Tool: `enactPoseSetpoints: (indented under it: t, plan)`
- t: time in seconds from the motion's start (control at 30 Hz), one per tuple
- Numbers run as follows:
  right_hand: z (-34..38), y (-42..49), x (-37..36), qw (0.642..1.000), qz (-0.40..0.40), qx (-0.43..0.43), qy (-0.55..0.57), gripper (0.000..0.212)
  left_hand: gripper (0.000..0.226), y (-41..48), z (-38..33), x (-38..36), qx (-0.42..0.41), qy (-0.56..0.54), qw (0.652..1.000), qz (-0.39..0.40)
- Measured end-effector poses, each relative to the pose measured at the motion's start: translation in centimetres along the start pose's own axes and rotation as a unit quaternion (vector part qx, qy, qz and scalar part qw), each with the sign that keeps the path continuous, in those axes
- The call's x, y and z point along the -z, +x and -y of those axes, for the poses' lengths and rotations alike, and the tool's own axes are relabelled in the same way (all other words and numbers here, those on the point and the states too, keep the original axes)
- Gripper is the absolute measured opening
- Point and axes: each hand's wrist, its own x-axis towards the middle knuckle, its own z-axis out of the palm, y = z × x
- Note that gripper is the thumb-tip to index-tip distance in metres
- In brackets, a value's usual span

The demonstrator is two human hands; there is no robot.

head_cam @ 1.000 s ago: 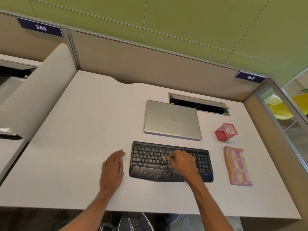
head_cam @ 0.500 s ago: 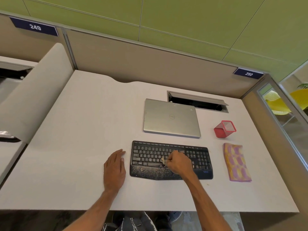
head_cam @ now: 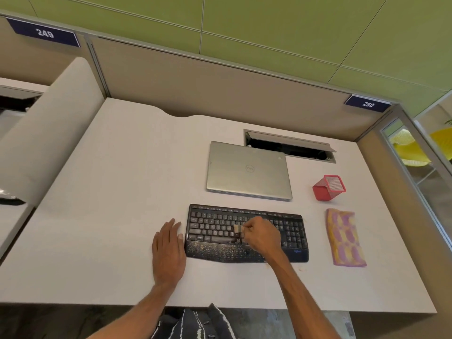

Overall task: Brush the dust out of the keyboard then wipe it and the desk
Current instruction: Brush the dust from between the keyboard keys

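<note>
A white cubicle desk point(head_cam: 110, 192) carries the black keyboard point(head_cam: 212, 228) near its front edge. The right hand point(head_cam: 263, 234) pinches a small brush point(head_cam: 237, 230) over the middle keys. The left hand point(head_cam: 168, 250) lies flat on the desk just beside it, holding nothing. Unbraced, the keyboard may slide, and flicked crumbs could reach the laptop point(head_cam: 248, 170) behind.

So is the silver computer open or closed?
Closed. The flat silver laptop lies on the desk with its lid down: you see the round logo on top, no screen or keys.
</note>
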Motion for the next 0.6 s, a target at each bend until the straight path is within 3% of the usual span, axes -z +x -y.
enactPoseSetpoints:
  t: [0.17,0.27,0.43,0.6]
  plan:
    - [-0.1,0.8,-0.2,0.996,0.081,0.040,0.021,0.019,0.047,0.2,0.0,0.2,0.004,0.020,1.000,0.006]
    - [-0.7,1.0,0.1,0.996,0.050,0.064,0.048,0.020,0.047,0.3,-0.4,0.2,0.009,0.035,0.999,0.008]
    - [-1.9,0.6,0.1,0.985,0.040,0.157,-0.065,0.024,0.046,0.5,-0.4,0.1,0.011,0.061,0.998,0.008]
    - [-4.0,1.0,0.4,0.978,0.007,0.138,-0.159,0.020,0.047,0.4,-0.6,0.0,0.011,0.062,0.998,0.006]
